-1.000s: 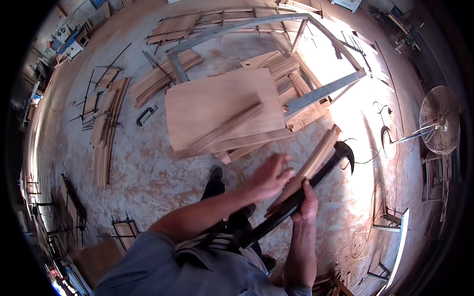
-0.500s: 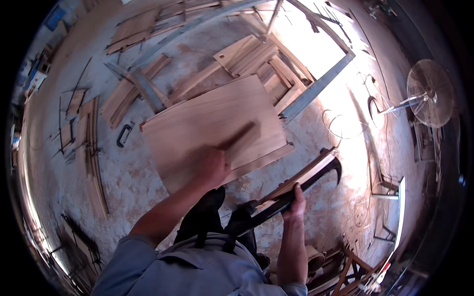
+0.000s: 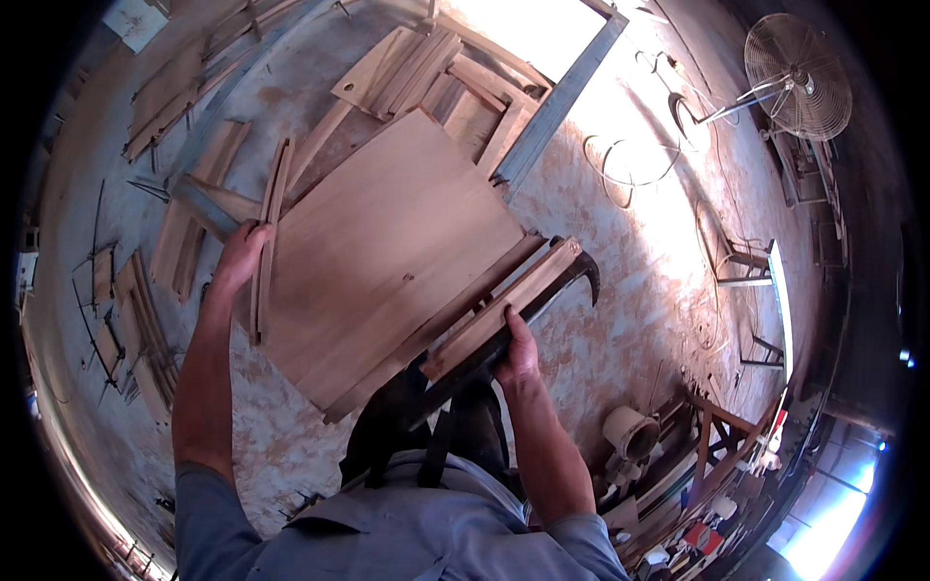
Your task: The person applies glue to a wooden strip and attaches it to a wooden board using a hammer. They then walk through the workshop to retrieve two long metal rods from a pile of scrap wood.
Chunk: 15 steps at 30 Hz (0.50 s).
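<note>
Floor (image 3: 620, 281) of pale, dusty concrete fills the scene, strewn with timber offcuts (image 3: 426, 68) far and left. Largest in hand is a square plywood panel (image 3: 387, 252), light tan with a smooth face, tilted up in the middle of the view. The left hand (image 3: 240, 254) has its grip curled around the panel's left edge beside a thin wooden strip (image 3: 266, 242). The right hand (image 3: 518, 353) is wrapped tight around a wooden batten (image 3: 499, 310) and a black crowbar (image 3: 567, 276) with a hooked far end.
</note>
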### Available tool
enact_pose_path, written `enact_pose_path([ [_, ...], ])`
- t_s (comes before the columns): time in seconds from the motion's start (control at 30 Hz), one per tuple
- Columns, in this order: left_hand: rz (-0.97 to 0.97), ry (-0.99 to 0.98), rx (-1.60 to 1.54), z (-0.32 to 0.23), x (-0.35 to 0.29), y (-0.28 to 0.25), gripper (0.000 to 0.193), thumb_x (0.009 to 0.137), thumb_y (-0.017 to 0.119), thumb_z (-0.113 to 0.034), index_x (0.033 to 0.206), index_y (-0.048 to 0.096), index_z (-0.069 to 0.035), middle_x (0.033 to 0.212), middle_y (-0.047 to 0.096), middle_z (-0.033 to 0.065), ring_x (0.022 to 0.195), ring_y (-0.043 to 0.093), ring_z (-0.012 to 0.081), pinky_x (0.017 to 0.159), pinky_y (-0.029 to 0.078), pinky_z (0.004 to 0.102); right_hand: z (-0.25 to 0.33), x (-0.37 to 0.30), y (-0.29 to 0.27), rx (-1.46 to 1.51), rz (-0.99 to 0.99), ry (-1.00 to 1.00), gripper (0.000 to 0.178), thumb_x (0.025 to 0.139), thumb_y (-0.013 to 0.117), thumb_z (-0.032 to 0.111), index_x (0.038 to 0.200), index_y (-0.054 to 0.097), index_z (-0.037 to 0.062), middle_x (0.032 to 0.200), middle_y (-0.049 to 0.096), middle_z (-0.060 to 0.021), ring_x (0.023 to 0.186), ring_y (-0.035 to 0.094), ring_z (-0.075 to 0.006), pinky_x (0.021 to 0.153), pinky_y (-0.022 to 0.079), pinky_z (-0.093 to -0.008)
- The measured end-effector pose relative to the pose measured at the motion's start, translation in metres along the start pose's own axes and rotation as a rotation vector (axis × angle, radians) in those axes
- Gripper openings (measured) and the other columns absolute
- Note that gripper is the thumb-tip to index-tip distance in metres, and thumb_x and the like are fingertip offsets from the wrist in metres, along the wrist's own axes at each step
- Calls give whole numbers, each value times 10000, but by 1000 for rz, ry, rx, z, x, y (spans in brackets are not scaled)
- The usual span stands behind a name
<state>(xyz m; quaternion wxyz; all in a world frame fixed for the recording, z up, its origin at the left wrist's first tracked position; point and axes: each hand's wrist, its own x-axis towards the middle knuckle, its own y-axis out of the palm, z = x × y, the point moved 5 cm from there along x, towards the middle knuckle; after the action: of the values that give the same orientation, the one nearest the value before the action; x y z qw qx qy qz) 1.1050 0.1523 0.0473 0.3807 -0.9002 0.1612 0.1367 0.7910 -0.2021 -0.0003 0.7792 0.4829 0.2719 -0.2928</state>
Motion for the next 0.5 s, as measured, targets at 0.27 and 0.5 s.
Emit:
enact_pose_path([
  [0.27, -174, 162, -96, -17, -22, -11, 387, 905, 523, -331, 1079, 567, 12, 888, 611, 124, 859, 552, 197, 803, 431, 336, -7, 9, -4, -9, -41, -27, 536, 887, 611, 371, 1277, 512, 18, 1216, 594, -159, 1121, 557, -329, 1015, 419, -467],
  [0.5, -417, 259, 69, -111, -113, -56, 290, 870, 581, -221, 1061, 577, -3, 753, 590, 120, 689, 567, 212, 665, 457, 341, -12, 9, 19, 63, 99, 30, 659, 897, 587, 422, 1365, 419, -12, 1319, 534, -166, 1201, 506, -304, 1068, 365, -428],
])
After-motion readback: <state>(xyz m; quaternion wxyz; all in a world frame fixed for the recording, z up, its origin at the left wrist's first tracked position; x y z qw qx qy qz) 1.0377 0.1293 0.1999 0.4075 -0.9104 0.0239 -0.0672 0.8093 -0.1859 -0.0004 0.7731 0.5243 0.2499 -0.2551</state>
